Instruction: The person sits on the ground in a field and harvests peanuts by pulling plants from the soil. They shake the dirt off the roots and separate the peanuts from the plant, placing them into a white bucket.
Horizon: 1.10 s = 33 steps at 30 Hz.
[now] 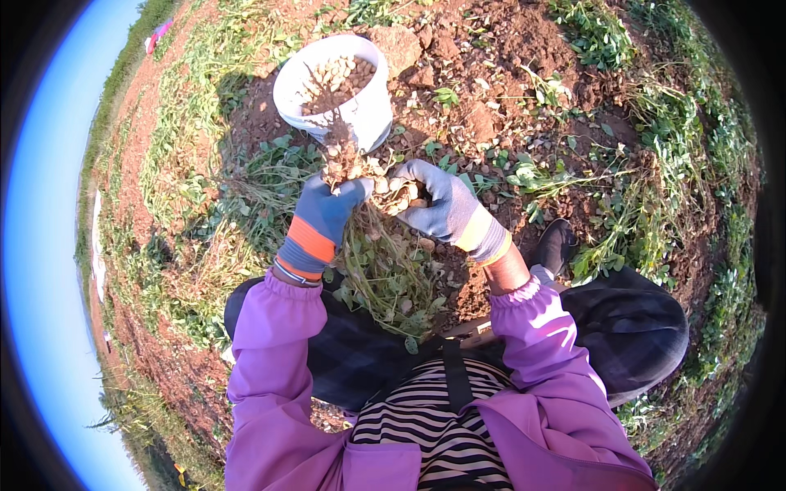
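A peanut plant (384,270) hangs upside down from my gloved left hand (328,205), its leafy stems falling between my knees. Its dark roots (336,132) point up in front of the bucket. My left hand grips the base of the stems. On the other side, my gloved right hand (436,199) has its fingers curled around a cluster of peanut pods (396,191) at the roots. Just beyond both hands stands a white plastic bucket (374,123), partly filled with loose peanuts (341,73).
Reddish soil (485,116) with clods and scattered pods lies beyond my right hand. Pulled peanut plants (258,184) lie left of the bucket, and more green plants (663,178) are on the right. My shoe (554,245) rests on the soil at right.
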Available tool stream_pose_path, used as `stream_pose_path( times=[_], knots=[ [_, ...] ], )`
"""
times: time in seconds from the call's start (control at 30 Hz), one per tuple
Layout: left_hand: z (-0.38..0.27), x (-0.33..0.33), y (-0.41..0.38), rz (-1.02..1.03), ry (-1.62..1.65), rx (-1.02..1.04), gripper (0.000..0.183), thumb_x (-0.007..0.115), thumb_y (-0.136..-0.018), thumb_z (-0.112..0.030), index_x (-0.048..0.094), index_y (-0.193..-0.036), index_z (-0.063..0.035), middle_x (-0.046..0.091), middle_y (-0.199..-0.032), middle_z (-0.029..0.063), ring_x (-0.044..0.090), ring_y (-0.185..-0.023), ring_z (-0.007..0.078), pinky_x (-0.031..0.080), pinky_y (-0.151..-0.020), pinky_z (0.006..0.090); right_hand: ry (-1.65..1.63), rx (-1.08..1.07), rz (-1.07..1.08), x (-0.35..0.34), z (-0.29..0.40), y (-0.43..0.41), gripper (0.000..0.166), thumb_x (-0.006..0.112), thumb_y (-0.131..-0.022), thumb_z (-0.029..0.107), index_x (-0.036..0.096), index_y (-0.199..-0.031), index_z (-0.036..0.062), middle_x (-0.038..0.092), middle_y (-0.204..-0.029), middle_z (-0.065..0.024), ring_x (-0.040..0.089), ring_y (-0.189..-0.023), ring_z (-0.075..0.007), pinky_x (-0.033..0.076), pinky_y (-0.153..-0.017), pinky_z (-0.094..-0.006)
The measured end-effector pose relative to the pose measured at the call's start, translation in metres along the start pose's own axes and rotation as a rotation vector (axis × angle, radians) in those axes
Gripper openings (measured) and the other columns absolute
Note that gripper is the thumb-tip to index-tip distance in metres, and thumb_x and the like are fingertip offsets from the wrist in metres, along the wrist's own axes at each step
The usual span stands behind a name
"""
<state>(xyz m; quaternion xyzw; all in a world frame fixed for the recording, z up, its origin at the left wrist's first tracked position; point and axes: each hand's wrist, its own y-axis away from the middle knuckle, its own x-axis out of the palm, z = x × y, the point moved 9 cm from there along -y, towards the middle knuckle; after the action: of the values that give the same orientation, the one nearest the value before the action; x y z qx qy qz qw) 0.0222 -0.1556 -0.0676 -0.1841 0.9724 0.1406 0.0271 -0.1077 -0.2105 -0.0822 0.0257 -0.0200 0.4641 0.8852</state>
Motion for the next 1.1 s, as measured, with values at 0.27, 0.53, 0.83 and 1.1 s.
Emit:
stream_pose_path(
  times=[0.27, 0.53, 0.83, 1.1],
  knots=[
    [0.013, -0.002, -0.006, 0.019, -0.088, -0.004, 0.02, 0.062, -0.075, -0.009, 0.06, -0.094, -0.0001, 0.06, -0.082, 0.0006, 0.052, -0.071, 0.0068, 0.043, -0.064, 0.0225, 0.161, -0.048, -0.053, -0.004, 0.0, 0.003, 0.03, 0.062, -0.068, 0.007, 0.05, -0.096, 0.006, 0.049, -0.071, 0.0039, 0.043, -0.066, -0.0049, 0.038, -0.06, -0.0198],
    [0.014, 0.004, -0.006, 0.034, -0.075, 0.023, 0.022, 0.059, -0.077, -0.007, 0.059, -0.097, -0.0007, 0.06, -0.086, 0.0009, 0.052, -0.074, 0.0066, 0.043, -0.066, 0.0223, 0.009, -0.12, -0.002, 0.003, 0.014, 0.004, 0.036, 0.061, -0.065, 0.001, 0.052, -0.1, 0.0044, 0.051, -0.086, -0.0033, 0.05, -0.072, -0.0084, 0.043, -0.064, -0.0233],
    [0.011, 0.015, -0.003, 0.107, -0.02, -0.024, 0.025, 0.06, -0.076, -0.007, 0.056, -0.1, 0.0001, 0.06, -0.089, 0.002, 0.052, -0.077, 0.0081, 0.043, -0.07, 0.0238, 0.239, -0.243, 0.003, -0.001, 0.014, 0.003, 0.031, 0.062, -0.063, 0.001, 0.052, -0.093, 0.0014, 0.053, -0.084, -0.0116, 0.054, -0.076, -0.022, 0.043, -0.07, -0.0307],
    [0.013, 0.014, -0.006, 0.113, -0.036, -0.012, 0.027, 0.06, -0.076, -0.008, 0.055, -0.101, 0.0007, 0.06, -0.091, 0.0022, 0.052, -0.078, 0.0089, 0.043, -0.072, 0.025, 0.267, -0.405, -0.04, 0.006, 0.018, 0.003, 0.031, 0.059, -0.064, 0.001, 0.053, -0.094, 0.0031, 0.054, -0.088, -0.0141, 0.053, -0.083, -0.0304, 0.043, -0.074, -0.0345]
  ],
)
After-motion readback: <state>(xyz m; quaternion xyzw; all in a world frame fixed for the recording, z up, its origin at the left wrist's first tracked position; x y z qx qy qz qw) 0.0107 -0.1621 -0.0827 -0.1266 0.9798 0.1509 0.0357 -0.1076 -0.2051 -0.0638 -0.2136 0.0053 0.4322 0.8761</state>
